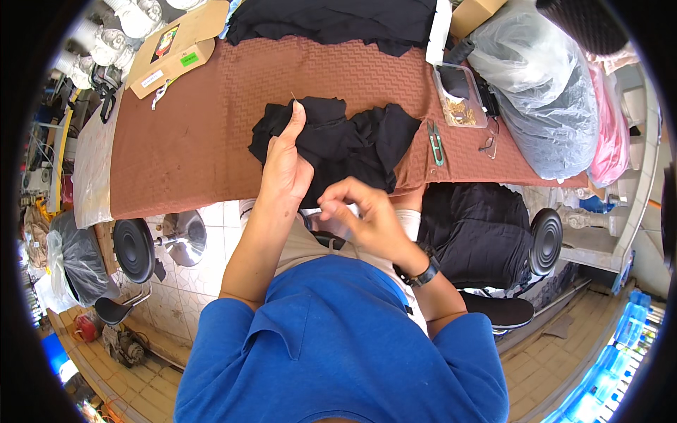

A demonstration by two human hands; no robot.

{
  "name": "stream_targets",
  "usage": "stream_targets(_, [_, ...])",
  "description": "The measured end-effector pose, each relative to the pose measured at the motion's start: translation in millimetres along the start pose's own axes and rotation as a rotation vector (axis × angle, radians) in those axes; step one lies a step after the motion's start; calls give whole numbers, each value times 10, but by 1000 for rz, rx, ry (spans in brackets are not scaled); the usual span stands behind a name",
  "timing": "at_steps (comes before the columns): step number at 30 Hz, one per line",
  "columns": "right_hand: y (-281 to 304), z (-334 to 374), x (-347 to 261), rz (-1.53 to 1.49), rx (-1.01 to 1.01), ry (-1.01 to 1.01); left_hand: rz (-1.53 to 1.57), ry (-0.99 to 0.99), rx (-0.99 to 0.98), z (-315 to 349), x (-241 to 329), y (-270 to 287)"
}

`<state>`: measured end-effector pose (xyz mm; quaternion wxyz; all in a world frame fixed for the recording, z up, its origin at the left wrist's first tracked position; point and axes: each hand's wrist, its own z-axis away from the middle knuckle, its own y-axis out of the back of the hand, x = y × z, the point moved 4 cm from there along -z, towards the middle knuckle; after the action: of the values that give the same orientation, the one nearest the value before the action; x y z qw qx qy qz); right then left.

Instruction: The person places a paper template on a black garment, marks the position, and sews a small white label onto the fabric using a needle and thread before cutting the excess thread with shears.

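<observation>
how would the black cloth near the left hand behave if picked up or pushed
The black cloth is probably floppy, since it lies in loose folds. Pushed, it would likely bunch rather than roll, being spread wide.

Worktop [180, 141]: reddish-brown patterned covering. Far left: cardboard box [159, 67], green sticker [189, 59] on it. Right end: bulging clear plastic bag [539, 92]; pink bag [613, 127] just beside it. Eyeglasses [484, 148] near the clear one. Below, left: 1 round black seat [132, 250], flared chrome base [187, 243], white tiled floor [217, 225]. Below, right: black fabric bundle [476, 233], 1 ribbed black disc [546, 242] beside it. Lower right edge: blue translucent plastic [610, 366], kind unclear.
</observation>
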<state>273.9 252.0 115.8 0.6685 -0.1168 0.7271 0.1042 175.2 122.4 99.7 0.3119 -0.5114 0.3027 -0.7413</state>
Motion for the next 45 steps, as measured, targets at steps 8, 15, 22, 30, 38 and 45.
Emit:
stream_targets(8, [-556, 281, 260, -324, -74, -83, 112, 40, -67, -33, 7, 9])
stream_targets(15, [-625, 335, 660, -1083, -12, -594, 37, 25, -54, -5, 22, 6])
stream_targets(22, [42, 100, 568, -119, 477, -257, -163, 0, -55, 94, 41, -30])
stream_targets(30, [490, -697, -450, 557, 360, 350, -359, -117, -70, 182, -136, -66])
stream_targets(38, [602, -903, -419, 457, 251, 354, -478, -92, -50, 195, -149, 31])
stream_targets(45, [1569, -1298, -862, -192, 288, 402, -470, -24, -193, 256, -142, 55])
